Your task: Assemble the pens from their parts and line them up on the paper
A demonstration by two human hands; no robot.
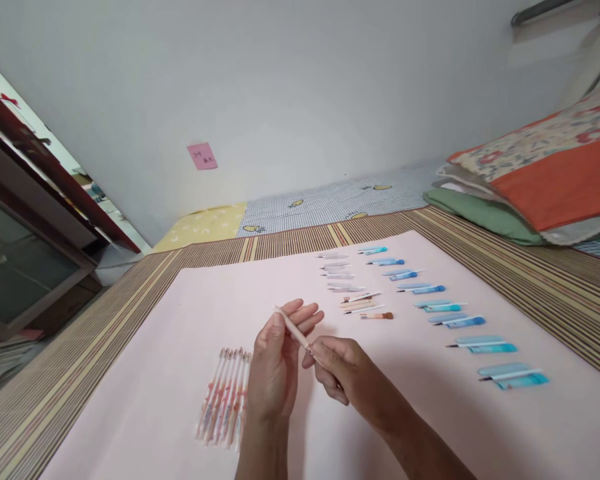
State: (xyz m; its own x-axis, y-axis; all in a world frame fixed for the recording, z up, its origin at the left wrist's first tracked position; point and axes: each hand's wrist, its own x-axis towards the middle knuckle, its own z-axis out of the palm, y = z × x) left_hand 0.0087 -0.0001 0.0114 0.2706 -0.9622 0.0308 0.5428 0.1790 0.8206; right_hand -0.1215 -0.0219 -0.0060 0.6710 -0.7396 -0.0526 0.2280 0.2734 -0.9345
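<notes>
In front of me a slim pale pink pen (pixel 295 328) slants between both hands, over the pink sheet. My left hand (pixel 278 353) has its thumb pressed on the pen's far end, while its other fingers stretch out behind it. The near end is pinched between the thumb and fingers of my right hand (pixel 341 367), which partly cover it. Beside my left wrist lies a row of several clear-and-pink pens (pixel 224 393). Just beyond my hands are loose beige and brown pen parts (pixel 363 303), with thin white refills among them.
Blue pen parts (pixel 515 379) lie in several small groups down the right side, and pale grey ones (pixel 337 271) at the back. The pink sheet (pixel 145 373) rests on a striped mat (pixel 50 373). Folded bedding (pixel 555 173) is stacked at the right, against a wall (pixel 300 87).
</notes>
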